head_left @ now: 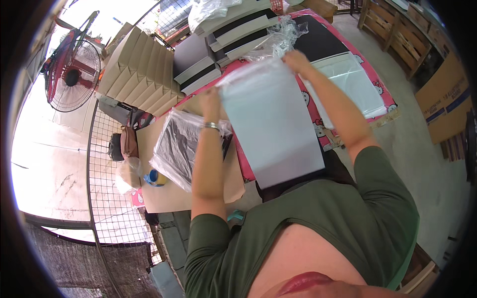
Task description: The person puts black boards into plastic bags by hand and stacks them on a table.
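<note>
Hands pinch top corners of grey plastic bag [271, 124]: left hand [211, 102], right hand [296, 60]; bag hangs below both closed grips.

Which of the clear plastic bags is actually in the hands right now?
The large clear bag, held up by both hands at its top corners; the bag with dark contents lies on the table.

Bright daylight from left, floor there blown out; fisheye bends edges; rim dark, perhaps vignetted.
</note>
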A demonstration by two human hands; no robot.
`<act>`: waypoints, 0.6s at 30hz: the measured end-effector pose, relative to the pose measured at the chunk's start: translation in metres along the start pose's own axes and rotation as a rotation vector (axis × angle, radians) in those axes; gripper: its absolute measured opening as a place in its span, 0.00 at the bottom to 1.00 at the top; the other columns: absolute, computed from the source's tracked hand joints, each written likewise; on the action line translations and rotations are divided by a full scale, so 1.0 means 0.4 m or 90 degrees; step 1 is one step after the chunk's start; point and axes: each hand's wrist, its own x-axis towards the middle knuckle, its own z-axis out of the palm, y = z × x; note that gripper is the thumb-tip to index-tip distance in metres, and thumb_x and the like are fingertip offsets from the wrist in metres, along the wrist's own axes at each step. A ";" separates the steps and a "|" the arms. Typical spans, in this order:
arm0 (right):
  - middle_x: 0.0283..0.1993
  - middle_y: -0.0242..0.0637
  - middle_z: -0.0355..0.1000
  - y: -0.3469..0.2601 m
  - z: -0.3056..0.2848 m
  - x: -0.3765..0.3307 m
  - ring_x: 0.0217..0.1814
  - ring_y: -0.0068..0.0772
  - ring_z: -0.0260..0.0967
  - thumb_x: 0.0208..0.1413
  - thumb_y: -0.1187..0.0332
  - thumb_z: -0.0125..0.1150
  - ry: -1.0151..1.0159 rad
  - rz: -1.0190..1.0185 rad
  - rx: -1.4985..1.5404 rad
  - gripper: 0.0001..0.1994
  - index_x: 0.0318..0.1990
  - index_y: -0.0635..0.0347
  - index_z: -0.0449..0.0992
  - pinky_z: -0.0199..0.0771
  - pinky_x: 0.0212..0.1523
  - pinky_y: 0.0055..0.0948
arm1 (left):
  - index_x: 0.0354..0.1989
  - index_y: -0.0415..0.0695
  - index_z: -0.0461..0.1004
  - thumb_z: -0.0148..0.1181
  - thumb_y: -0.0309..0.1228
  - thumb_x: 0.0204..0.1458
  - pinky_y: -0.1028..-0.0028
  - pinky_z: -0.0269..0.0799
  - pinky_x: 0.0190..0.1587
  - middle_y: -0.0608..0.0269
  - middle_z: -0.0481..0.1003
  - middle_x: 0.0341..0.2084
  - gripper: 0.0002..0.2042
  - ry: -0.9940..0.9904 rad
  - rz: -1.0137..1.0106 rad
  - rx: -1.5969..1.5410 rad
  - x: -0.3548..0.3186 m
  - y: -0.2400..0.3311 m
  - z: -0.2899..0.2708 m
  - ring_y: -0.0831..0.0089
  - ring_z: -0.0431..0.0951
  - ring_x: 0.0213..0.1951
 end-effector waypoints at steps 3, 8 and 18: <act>0.31 0.34 0.70 -0.180 -0.281 0.003 0.33 0.25 0.69 0.51 0.70 0.51 -0.164 0.254 0.766 0.07 0.35 0.61 0.73 0.71 0.33 0.26 | 0.20 0.42 0.75 0.56 0.29 0.46 0.80 0.56 0.16 0.72 0.60 0.10 0.07 0.006 -0.029 -0.174 -0.010 0.155 -0.181 0.81 0.58 0.12; 0.41 0.38 0.69 -0.191 -0.463 -0.096 0.38 0.26 0.71 0.55 0.74 0.48 -0.136 0.080 0.982 0.12 0.47 0.67 0.66 0.75 0.41 0.24 | 0.29 0.43 0.71 0.54 0.33 0.49 0.80 0.60 0.15 0.69 0.67 0.14 0.06 -0.182 -0.159 -0.357 -0.077 0.301 -0.255 0.80 0.63 0.12; 0.44 0.37 0.70 -0.143 -0.281 -0.197 0.42 0.24 0.71 0.53 0.75 0.49 -0.077 -0.007 1.124 0.14 0.48 0.67 0.65 0.71 0.45 0.23 | 0.33 0.48 0.68 0.49 0.37 0.54 0.78 0.55 0.19 0.70 0.65 0.16 0.07 -0.395 -0.230 -0.502 -0.073 0.040 -0.242 0.79 0.59 0.15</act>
